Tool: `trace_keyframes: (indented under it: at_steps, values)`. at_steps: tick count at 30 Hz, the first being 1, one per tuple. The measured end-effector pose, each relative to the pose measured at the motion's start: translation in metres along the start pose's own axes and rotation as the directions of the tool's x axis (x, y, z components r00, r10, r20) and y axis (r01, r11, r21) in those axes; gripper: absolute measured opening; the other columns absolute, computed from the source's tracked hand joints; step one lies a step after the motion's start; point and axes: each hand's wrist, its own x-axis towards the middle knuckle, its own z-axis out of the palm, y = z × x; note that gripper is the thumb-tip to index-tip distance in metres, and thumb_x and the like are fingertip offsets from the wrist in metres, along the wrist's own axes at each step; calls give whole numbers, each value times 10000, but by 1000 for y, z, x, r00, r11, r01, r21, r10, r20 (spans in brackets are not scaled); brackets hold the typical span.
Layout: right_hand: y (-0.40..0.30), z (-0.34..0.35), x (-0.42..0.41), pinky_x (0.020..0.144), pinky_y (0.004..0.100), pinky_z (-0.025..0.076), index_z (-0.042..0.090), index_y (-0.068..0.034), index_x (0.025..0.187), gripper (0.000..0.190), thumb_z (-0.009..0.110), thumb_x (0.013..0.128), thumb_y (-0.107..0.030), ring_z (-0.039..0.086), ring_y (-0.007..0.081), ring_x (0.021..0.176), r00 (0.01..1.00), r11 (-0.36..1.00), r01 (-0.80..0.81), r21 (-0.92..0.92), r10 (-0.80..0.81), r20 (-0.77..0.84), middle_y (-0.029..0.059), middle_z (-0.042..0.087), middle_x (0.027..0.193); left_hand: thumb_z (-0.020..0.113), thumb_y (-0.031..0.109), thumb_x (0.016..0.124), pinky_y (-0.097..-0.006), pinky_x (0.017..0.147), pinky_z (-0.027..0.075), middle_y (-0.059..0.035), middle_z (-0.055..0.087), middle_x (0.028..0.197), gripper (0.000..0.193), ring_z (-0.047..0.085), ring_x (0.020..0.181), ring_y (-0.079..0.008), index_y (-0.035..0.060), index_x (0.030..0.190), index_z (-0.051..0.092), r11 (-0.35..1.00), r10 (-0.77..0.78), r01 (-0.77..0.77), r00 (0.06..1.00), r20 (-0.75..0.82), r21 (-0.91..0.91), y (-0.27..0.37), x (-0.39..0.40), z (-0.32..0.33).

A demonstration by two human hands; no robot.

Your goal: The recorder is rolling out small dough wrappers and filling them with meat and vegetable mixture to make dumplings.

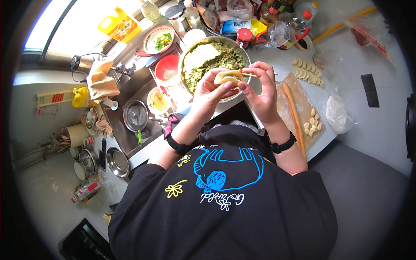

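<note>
Between both hands is a dumpling wrapper (228, 78), folded around a green filling that shows at its gap. My left hand (211, 87) cradles it, thumb along the near side. The fingers of my right hand (261, 87) pinch its right end, and chopsticks (256, 75) stick out from that hand to the right. Beneath the hands stands a large metal bowl (184, 55) of chopped green filling (211, 58), partly hidden by my left hand.
On the right, a floured board (284, 112) carries a long rolling pin (294, 118) and dough pieces (312, 125). Beyond lie rows of shaped dumplings (307, 71) and a bag of white powder (339, 113). A sink (122, 146) holds a strainer (135, 115). Bottles (271, 13) crowd the back.
</note>
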Motion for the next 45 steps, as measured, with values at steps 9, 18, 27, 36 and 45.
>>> trace_keyframes:
  at_steps: [9, 18, 27, 36, 45]
  values:
    - [-2, 0, -2, 830, 301, 415, 607, -42, 1030, 267, 693, 824, -188, 509, 202, 902, 998, 993, -62, 105, 62, 2, 96, 510, 1030, 607, 79, 889, -327, 873, 530, -92, 587, 1153, 325, 615, 1012, -180, 62, 1183, 468, 998, 50, -50, 999, 11, 29, 4, -1, 5]
    - [-3, -3, -2, 827, 315, 413, 658, -73, 1018, 210, 673, 828, -160, 496, 200, 914, 997, 999, 20, 37, -23, 79, 83, 492, 1049, 669, 28, 833, -297, 887, 510, -77, 615, 1103, 388, 605, 1006, -144, 47, 1178, 493, 999, 29, -29, 999, -20, 19, 5, -6, 9]
    - [-7, -9, 3, 867, 348, 392, 678, -102, 1012, 198, 631, 854, -212, 471, 219, 930, 992, 998, 47, 39, -51, 116, 88, 491, 1078, 675, 43, 833, -284, 880, 508, -64, 617, 1080, 371, 603, 992, -133, 40, 1167, 512, 1000, -4, 4, 999, -44, 16, 8, -10, 15]
    - [-1, -13, 5, 931, 364, 322, 703, -138, 969, 258, 549, 908, -336, 446, 232, 990, 974, 997, 72, 19, -74, 214, 83, 508, 1090, 690, 73, 828, -258, 854, 505, -51, 617, 1075, 391, 597, 984, -108, 33, 1176, 516, 995, -29, 32, 999, -33, 90, 9, -13, 16]
    - [-2, -13, 5, 895, 334, 353, 676, -75, 973, 290, 539, 922, -325, 469, 206, 960, 993, 986, -4, 164, -16, 120, 84, 514, 1072, 639, 90, 869, -311, 882, 518, -82, 607, 1120, 350, 600, 1029, -158, 46, 1187, 499, 994, -28, 32, 999, -43, 107, 10, -15, 12]
